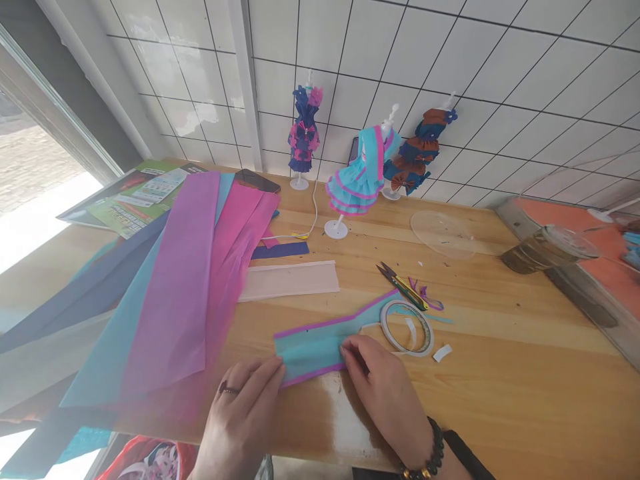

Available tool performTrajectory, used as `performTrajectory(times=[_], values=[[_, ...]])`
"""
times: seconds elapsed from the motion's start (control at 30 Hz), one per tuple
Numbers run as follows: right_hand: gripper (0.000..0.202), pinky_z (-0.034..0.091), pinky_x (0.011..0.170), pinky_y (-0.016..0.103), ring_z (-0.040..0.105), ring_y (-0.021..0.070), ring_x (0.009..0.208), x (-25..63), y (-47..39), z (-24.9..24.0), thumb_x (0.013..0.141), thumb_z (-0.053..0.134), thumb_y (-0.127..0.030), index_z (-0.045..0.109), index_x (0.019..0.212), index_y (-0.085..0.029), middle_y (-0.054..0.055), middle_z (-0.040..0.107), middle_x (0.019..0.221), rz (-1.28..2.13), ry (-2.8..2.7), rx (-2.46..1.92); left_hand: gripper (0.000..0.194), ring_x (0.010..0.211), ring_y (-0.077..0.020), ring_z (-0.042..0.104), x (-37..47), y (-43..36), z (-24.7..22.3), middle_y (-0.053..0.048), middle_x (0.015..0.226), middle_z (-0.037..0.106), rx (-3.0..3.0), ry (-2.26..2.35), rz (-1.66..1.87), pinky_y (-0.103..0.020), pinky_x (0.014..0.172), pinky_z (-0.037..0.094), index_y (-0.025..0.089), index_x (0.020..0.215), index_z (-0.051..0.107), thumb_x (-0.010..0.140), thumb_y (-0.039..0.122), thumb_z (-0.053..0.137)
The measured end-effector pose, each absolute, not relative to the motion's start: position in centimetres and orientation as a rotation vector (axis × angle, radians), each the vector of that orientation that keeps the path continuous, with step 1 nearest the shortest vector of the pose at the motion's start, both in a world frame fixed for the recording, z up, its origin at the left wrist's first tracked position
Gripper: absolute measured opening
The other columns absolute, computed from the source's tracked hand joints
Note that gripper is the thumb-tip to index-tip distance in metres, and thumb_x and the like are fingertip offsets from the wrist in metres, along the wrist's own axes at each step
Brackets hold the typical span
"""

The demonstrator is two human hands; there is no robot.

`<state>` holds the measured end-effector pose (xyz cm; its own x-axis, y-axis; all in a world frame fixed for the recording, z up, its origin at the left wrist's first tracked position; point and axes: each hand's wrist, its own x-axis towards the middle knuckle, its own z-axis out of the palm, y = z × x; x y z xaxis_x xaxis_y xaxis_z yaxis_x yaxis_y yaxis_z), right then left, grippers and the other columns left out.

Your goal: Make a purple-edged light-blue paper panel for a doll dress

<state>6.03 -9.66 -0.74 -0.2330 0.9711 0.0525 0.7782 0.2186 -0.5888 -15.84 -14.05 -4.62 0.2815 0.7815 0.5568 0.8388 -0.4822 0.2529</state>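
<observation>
A turquoise strip with purple edges, of thin cloth-like or paper-like material, lies across the wooden table in front of me. My left hand rests at its left end, fingers stretched and close together, their tips touching the edge. With thumb and index finger pinched, my right hand grips the strip near its middle. Just beyond that hand a roll of white double-sided tape lies on the strip's narrow far end. Thread snips with yellow and dark handles lie behind the roll, beside purple scraps.
Long coloured sheets cover the left of the table. Three small dressed mannequins stand along the tiled wall. A pale strip, a clear plastic lid and a drink cup lie around. Below the table is a red scrap bin.
</observation>
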Motion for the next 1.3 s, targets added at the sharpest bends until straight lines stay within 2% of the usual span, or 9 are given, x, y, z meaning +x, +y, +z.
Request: performTrajectory(times=[0.37, 1.07, 1.3], values=[[0.015, 0.046, 0.065, 0.028, 0.059, 0.0161, 0.07, 6.03, -9.59, -0.66, 0.09, 0.039, -0.025, 0.052, 0.083, -0.023, 0.002, 0.062, 0.076, 0.653, -2.042, -1.642, 0.031, 0.09, -0.0233, 0.057, -15.62, -13.86, -4.07, -0.01, 0.101, 0.066, -2.438, -1.551, -0.965, -0.039, 0.077, 0.044, 0.015, 0.101, 0.061, 0.078, 0.0, 0.047], [0.014, 0.044, 0.066, 0.028, 0.058, 0.0161, 0.071, 5.94, -9.42, -0.59, 0.089, 0.04, -0.023, 0.052, 0.082, -0.022, 0.002, 0.062, 0.077, 0.686, -2.021, -1.667, 0.034, 0.092, -0.0244, 0.052, -15.57, -13.94, -4.18, -0.01, 0.102, 0.065, -2.468, -1.593, -0.936, -0.04, 0.079, 0.04, 0.015, 0.105, 0.059, 0.078, -0.001, 0.045], [0.013, 0.044, 0.066, 0.027, 0.058, 0.0146, 0.071, 6.0, -9.37, -0.66, 0.089, 0.041, -0.023, 0.053, 0.082, -0.022, 0.0, 0.062, 0.077, 0.673, -1.994, -1.652, 0.028, 0.09, -0.0237, 0.053, -15.37, -13.79, -4.07, -0.01, 0.099, 0.065, -2.469, -1.61, -0.954, -0.04, 0.078, 0.04, 0.014, 0.1, 0.061, 0.078, 0.001, 0.049]])
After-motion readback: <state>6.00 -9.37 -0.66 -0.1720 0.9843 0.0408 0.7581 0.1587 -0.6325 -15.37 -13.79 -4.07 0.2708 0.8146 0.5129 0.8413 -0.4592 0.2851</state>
